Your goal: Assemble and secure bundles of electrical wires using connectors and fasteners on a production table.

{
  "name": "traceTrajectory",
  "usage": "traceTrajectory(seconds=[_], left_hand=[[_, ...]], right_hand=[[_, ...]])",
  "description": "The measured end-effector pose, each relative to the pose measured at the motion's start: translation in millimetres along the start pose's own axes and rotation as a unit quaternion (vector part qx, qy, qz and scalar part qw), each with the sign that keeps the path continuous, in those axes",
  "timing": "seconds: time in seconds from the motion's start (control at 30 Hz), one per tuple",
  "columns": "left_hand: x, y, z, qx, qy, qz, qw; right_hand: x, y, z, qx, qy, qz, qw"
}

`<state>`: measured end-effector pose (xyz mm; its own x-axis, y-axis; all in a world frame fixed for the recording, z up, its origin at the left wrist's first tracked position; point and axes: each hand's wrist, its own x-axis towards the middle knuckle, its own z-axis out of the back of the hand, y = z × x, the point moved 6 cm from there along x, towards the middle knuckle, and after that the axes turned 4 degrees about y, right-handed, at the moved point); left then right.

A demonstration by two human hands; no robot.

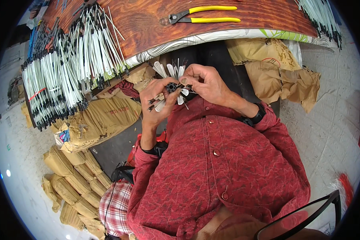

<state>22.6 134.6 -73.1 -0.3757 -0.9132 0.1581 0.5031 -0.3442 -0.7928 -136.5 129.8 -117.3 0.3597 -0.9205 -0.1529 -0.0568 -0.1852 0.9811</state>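
Hub (pixel 171 87): black and round, off the bench (pixel 144 28) and held up before its front edge, above the lap; its face turns up toward the eyes, presumably so each seat can be seen.
Strips (pixel 160 69): white and flat, with dark pieces among them, fanned around the hub; the spread probably keeps neighbours from crossing.
Left hand (pixel 154 98): closed on the hub, digits on two sides of it, some strips poking out between them; it seems to serve as the vice.
Right hand (pixel 207 82): thumb and forefinger drawn together at the hub's right side, a posture suited to fine work; whether they grip a part is too small to tell.
Left bundles (pixel 94 48): white rods with black ends, heaped at the bench's left front corner and jutting past its edge, apparently for easy picking.
Red band (pixel 37 95): across the outermost rods, likely keeping them together.
Right bundle (pixel 318 16): similar rods at the bench's right end, overhanging the front corner.
Pliers (pixel 204 20): on bare wood near the front edge, yellow handles toward the right end, seemingly handy for the right hand.
Sheet (pixel 212 37): patterned, along the front edge, perhaps as a guard.
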Motion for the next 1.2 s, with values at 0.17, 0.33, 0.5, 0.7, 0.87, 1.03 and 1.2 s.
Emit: traceTrajectory(seconds=[0.17,0.33,0.5,0.7,0.87,1.03,1.2], left_hand=[[-3.0,-3.2,1.3,0.015,-0.006,-0.011,1.0],[-6.0,4.4,0.6,-0.009,-0.014,0.005,1.0],[-5.9,3.6,-0.6,0.0,-0.007,0.004,1.0],[-3.7,0.8,-1.3,-0.001,-0.005,-0.009,1.0],[-1.0,3.5,-2.7,0.01,-0.004,-0.014,1.0],[-1.2,0.8,-2.4,0.021,-0.011,-0.031,0.999],[-3.9,0.0,-5.4,0.005,-0.018,-0.007,1.0]], right_hand=[[-2.7,11.6,1.5,-0.067,0.014,0.081,0.994],[-3.2,17.6,5.5,-0.126,0.015,0.149,0.981],[-6.6,27.8,6.1,-0.193,0.008,0.198,0.961],[-10.8,44.3,4.3,-0.277,-0.01,0.339,0.899],[-7.2,42.6,4.9,-0.315,-0.025,0.361,0.878],[-6.3,42.7,6.4,-0.283,-0.008,0.299,0.911],[-3.1,23.4,12.3,-0.202,0.014,0.201,0.958]])
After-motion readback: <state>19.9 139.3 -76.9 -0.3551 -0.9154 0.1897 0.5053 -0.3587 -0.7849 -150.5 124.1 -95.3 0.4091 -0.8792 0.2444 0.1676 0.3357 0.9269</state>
